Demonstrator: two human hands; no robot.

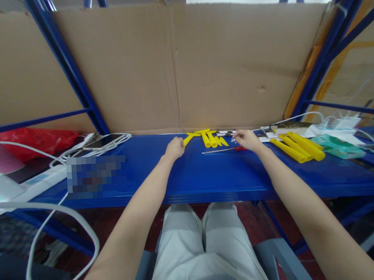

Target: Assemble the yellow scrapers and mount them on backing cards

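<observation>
Right now I am closing my left hand (174, 149) around a yellow T-shaped piece (190, 137) just left of the yellow pile (211, 138), while my right hand (247, 140), fingers curled loosely over small screws (234, 140), is hovering just right of it, the screwdriver (222, 150) lying untouched in front.

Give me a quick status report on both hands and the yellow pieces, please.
Left hand closed on a yellow plastic T-shaped piece. Right hand fingering small parts beside the red-handled screwdriver. More yellow plastic tubes lie right; nothing blocking.
</observation>
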